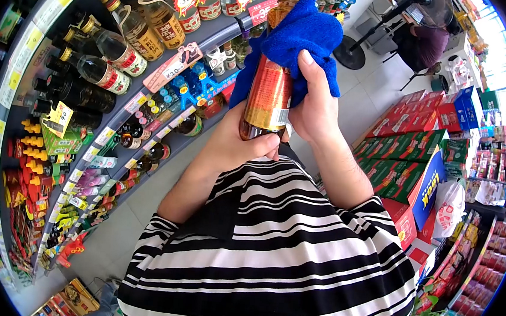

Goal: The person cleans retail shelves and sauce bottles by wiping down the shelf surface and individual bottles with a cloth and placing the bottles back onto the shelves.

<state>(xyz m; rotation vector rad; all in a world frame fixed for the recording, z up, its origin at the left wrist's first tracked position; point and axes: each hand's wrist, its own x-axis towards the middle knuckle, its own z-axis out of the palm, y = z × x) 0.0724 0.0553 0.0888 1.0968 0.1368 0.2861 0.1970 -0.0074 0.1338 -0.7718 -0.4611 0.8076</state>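
Note:
A glass bottle with a red and gold label is held up in front of my chest, its base towards me and its neck pointing away. My left hand is wrapped around the bottle's lower end. A blue cloth is draped around the bottle's upper part and hangs down on both sides. My right hand grips this cloth against the bottle's right side, thumb on top; its other fingers are mostly hidden behind the cloth and bottle.
On the left, a curved shelf carries bottles and price tags. Stacked red and green boxes stand at the right, near a white plastic bag. Further back are a black fan and a seated person.

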